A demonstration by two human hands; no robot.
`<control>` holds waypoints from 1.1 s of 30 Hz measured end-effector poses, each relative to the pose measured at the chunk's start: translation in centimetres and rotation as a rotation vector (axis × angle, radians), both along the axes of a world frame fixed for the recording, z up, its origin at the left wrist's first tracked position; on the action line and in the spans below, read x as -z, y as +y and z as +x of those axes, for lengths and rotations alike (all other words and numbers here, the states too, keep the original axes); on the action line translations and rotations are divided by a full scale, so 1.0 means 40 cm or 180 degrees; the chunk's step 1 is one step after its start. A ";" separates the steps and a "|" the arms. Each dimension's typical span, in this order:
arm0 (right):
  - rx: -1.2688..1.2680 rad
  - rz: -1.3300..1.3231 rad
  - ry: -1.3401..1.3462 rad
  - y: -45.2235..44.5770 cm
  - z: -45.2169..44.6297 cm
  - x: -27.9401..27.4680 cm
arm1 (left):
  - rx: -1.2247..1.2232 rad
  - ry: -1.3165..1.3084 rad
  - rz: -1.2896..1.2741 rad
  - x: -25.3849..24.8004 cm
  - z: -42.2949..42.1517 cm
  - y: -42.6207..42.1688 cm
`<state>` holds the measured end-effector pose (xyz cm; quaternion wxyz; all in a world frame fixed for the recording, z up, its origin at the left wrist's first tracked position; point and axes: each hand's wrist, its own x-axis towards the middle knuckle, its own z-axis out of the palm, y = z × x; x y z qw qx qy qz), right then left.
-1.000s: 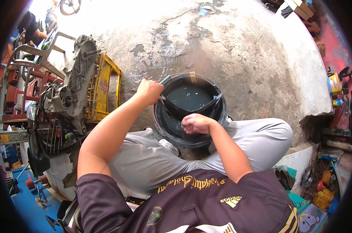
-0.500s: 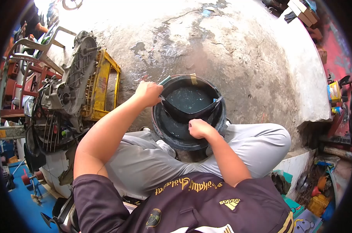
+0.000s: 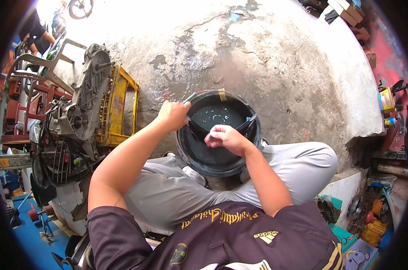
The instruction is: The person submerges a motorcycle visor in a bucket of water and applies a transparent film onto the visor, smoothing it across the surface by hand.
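Note:
Between my legs stands a round black bucket (image 3: 199,165) with dark water (image 3: 217,114) in its far part. A black curved piece (image 3: 199,130), thin-edged like a panel, spans the bucket from side to side; its pointed right end rests near the rim, and I cannot make out its kind. My left hand (image 3: 172,115) is closed on its left end at the rim, beside a short grey-green bar (image 3: 190,97). My right hand (image 3: 224,138) hovers over the near side of the piece with curled, pinched fingers; what they hold, if anything, is hidden.
At left, a metal engine casing (image 3: 85,96) leans on a yellow crate (image 3: 127,101). A plastic chair (image 3: 55,63) and a person (image 3: 33,31) are behind it. Wet concrete floor (image 3: 280,67) lies ahead. A white ledge (image 3: 348,90) and cluttered parts (image 3: 375,225) line the right.
My right hand has moved left and up, turning so its curled fingers show. The bucket water now shows brighter reflections. My left hand stays at the rim, slightly lower in view.

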<state>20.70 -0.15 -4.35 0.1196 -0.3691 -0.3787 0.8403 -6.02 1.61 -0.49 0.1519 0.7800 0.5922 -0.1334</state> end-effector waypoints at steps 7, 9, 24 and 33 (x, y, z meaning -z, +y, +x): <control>-0.0518 0.1727 -0.1244 0.003 -0.004 -0.069 | 0.0097 0.0009 -0.0045 0.002 0.001 -0.001; -0.1426 0.1946 -0.1996 0.000 0.023 -0.063 | 0.0001 -0.0046 -0.0040 0.000 0.005 -0.003; -0.0485 -0.1433 -0.0331 -0.050 0.046 0.255 | 0.0094 -0.0304 -0.0043 0.013 -0.017 -0.006; 0.0421 -0.0518 0.0625 0.028 -0.045 -0.088 | -0.0111 -0.0647 -0.0197 0.045 -0.053 -0.002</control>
